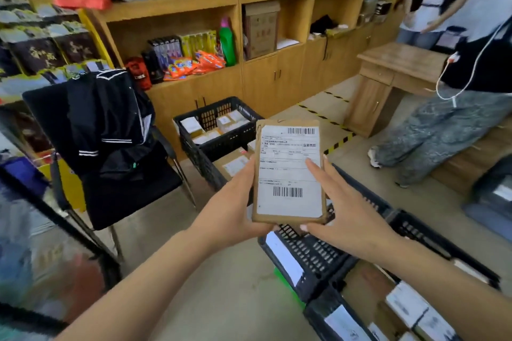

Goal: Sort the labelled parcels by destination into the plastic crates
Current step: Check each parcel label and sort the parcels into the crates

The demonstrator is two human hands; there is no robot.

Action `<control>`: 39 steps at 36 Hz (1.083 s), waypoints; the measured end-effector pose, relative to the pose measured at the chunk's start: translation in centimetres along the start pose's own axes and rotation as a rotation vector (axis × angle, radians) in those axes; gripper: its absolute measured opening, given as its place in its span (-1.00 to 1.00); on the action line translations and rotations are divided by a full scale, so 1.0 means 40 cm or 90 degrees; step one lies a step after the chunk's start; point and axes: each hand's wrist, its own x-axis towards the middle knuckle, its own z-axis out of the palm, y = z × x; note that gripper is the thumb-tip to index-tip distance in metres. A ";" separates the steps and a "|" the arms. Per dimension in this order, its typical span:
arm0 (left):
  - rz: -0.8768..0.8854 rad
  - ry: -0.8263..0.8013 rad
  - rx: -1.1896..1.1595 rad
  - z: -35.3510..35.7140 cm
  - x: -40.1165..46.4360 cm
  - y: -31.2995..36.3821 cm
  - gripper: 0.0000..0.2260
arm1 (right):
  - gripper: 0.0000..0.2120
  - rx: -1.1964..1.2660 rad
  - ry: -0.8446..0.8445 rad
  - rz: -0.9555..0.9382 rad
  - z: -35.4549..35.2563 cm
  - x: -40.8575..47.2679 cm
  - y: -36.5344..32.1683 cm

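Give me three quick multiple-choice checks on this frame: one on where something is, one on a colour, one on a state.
1. Where is the far crate that already holds parcels?
A. On the chair seat
B. On the floor in front of the wooden cabinets
C. On the wooden desk

2. What colour are the plastic crates?
A. Black
B. Blue
C. Yellow

3. How is the labelled parcel held?
A. Lying in a crate, untouched
B. In one hand only
C. Up between both hands, label facing the camera

Key: 1 B, the far crate stands on the floor below the cabinets, right of the chair. 2 A, it and the near crate are black. 3 C, the left hand and right hand grip the parcel at its sides.
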 end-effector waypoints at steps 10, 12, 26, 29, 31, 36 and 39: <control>0.089 -0.155 -0.069 0.054 0.301 -0.110 0.09 | 0.08 -0.014 0.046 0.152 0.003 0.142 0.117; 0.096 -0.199 -0.093 0.087 0.363 -0.118 0.07 | 0.08 -0.014 0.050 0.181 -0.001 0.164 0.160; 0.083 -0.384 -0.128 0.305 0.771 -0.162 0.02 | -0.03 0.010 0.052 0.290 -0.071 0.331 0.458; 0.082 -0.416 -0.149 0.342 0.845 -0.163 -0.02 | -0.05 -0.037 0.058 0.324 -0.074 0.366 0.513; 0.088 -0.430 -0.154 0.371 0.888 -0.164 -0.05 | -0.06 -0.048 0.063 0.355 -0.067 0.386 0.547; 0.094 -0.510 -0.112 0.454 0.955 -0.189 -0.04 | -0.07 -0.024 0.069 0.458 -0.005 0.410 0.615; 0.100 -0.577 -0.112 0.509 0.973 -0.222 -0.02 | -0.06 -0.009 0.064 0.511 0.064 0.411 0.652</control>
